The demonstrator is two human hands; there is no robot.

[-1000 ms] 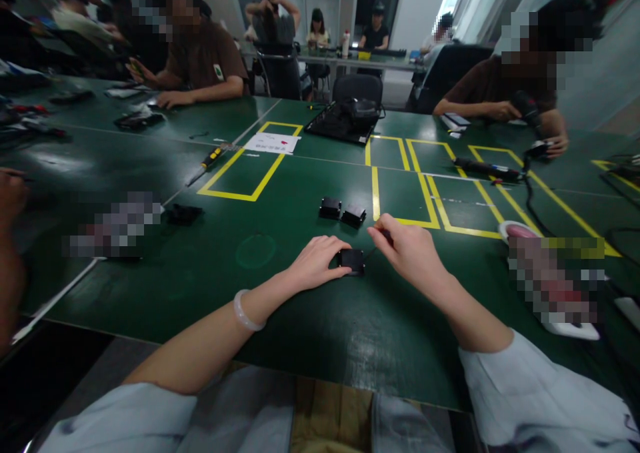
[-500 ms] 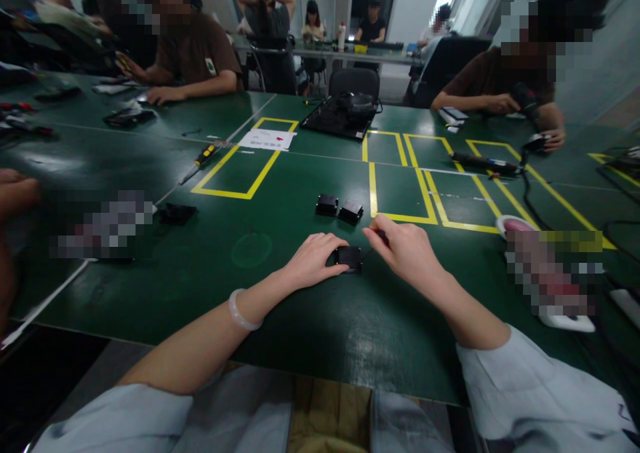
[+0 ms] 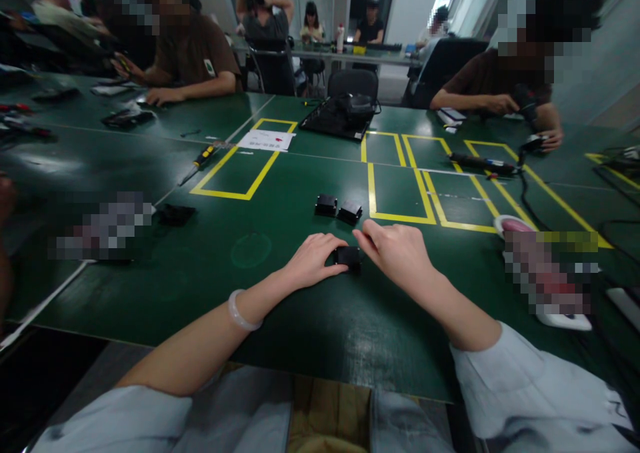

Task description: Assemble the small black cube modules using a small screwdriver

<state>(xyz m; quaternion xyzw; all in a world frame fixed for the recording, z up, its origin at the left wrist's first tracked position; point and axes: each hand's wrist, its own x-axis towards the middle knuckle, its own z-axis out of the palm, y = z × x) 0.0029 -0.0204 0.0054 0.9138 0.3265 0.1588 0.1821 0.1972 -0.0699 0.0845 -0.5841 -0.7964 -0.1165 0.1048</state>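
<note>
Black, squarish and kinda matte, the little block [image 3: 349,258] sits on the tabletop in front of the person, with tiny pale spots near its edges. Left hand [image 3: 315,261] has it pinched, forefinger along the far edge, thumb on the near one, and that grip looks the same as half a second ago. What's changed is the right hand [image 3: 400,249]: it's slid in right next to the block, and the thin dark rod that was showing between them is hidden now. Fingers on that side are curled in; can't tell if they're pinching anything.

Just beyond are two similar blocks [image 3: 338,209], boxy, with thin raised edges. Smooth, pale, rounded bracelet [image 3: 240,311] on the left wrist, soft light-blue sleeve [image 3: 530,379] on the other arm. Table [image 3: 410,333] is glossy green, marked with rectangles of yellow tape [image 3: 400,220]. Farther left: a yellow-and-black screwdriver [image 3: 204,156] near a white paper sheet [image 3: 267,140].
</note>
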